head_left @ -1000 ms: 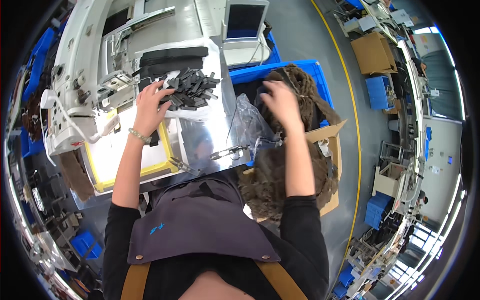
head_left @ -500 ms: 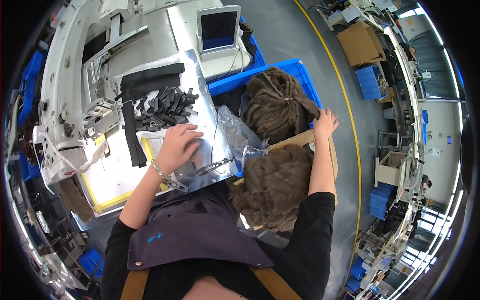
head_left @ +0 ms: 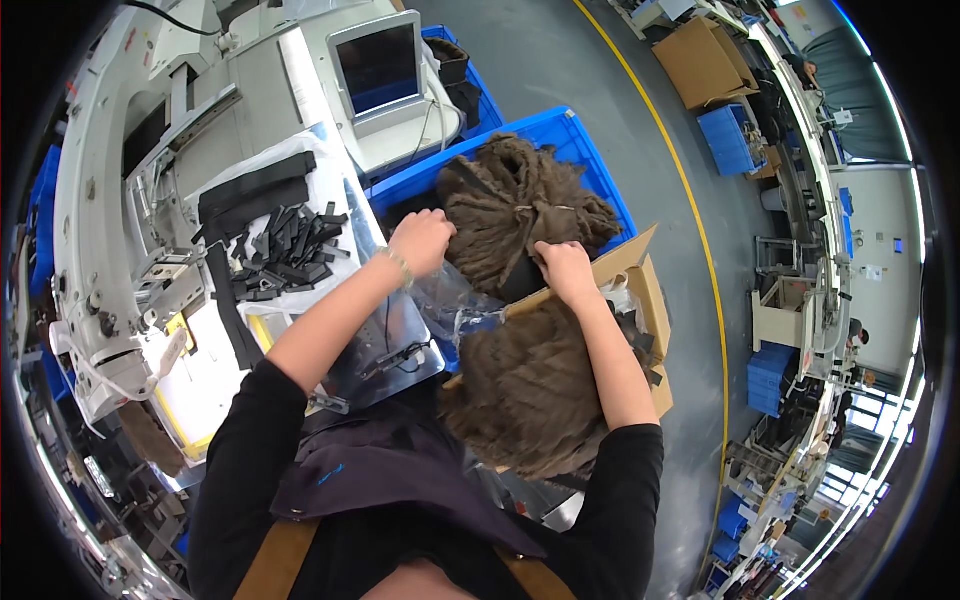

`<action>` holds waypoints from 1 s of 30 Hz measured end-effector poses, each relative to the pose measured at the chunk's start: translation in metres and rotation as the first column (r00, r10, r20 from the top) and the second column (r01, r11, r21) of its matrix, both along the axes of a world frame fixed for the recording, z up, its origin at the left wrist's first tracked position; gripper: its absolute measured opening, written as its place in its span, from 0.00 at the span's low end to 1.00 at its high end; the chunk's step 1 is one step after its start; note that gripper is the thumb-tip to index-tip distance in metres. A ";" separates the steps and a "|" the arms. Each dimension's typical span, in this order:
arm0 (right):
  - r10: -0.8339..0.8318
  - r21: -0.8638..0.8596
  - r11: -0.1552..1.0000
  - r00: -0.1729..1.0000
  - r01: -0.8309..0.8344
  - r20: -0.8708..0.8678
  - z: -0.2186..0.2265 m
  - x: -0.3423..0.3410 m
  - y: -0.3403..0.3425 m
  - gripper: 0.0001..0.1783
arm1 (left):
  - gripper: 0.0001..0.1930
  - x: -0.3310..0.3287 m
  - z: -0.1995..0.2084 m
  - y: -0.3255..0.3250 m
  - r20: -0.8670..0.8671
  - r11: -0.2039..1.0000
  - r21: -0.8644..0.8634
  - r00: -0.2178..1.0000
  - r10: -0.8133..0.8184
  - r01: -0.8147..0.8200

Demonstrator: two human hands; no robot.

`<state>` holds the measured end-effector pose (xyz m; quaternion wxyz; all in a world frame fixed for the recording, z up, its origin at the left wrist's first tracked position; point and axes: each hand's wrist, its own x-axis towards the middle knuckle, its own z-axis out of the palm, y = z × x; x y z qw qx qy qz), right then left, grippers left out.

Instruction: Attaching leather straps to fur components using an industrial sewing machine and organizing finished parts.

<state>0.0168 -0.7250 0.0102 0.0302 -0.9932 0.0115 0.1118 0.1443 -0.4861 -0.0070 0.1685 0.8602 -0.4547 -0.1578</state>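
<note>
A bundle of brown furry fabric [head_left: 490,190], gathered by a thin tie across its middle, lies in a blue plastic crate [head_left: 590,150]. My left hand [head_left: 422,242] is at the bundle's left edge with curled fingers; what they hold, if anything, is hidden. At its near side, my right hand [head_left: 566,268] is closed, thumb and fingers pinching the furry fabric beside a dark flat part. Closer to my body, a second brown furry pile [head_left: 530,390] fills a cardboard box [head_left: 655,300] under my right forearm.
Left stands a white sewing machine [head_left: 100,270] with small black strips [head_left: 290,245] heaped on its worktable. A screen [head_left: 378,62] rises behind it. Clear plastic film [head_left: 455,310] lies between table and crate. A yellow floor line [head_left: 690,190] runs along the right.
My left hand has left the worktable and reached right to the bundle. My right hand has moved left from the bundle's outer edge to its near side. The view has shifted.
</note>
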 end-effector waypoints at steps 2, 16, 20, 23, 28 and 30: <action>-0.010 -0.053 0.999 0.993 0.004 -0.119 0.007 0.007 -0.009 0.09 | 0.10 0.028 -0.034 -0.029 0.004 0.987 0.159 1.000 0.012 -0.012; 0.135 0.637 0.770 0.968 0.032 -0.212 -0.015 0.136 -0.023 0.10 | 0.30 -0.090 -0.058 -0.165 -0.291 0.986 -0.165 0.956 -0.030 -0.019; 0.116 -0.150 0.966 0.875 -0.209 -0.471 -0.054 0.122 -0.016 0.16 | 0.32 -0.080 -0.078 -0.170 -0.349 0.973 -0.230 0.931 -0.106 0.024; 0.170 -0.239 0.942 0.947 -0.238 -0.274 -0.060 0.079 -0.082 0.26 | 0.05 -0.072 -0.066 -0.183 -0.563 0.857 -0.392 0.824 0.064 -0.335; 0.240 -0.270 0.917 0.947 -0.293 -0.212 -0.045 0.083 -0.075 0.21 | 0.08 -0.061 -0.138 -0.171 -0.765 0.612 -0.088 0.446 0.464 -0.786; 0.275 -0.387 0.876 0.957 -0.289 -0.094 -0.057 0.086 -0.065 0.13 | 0.18 -0.054 -0.160 -0.166 -0.779 0.725 0.058 0.423 0.464 -0.687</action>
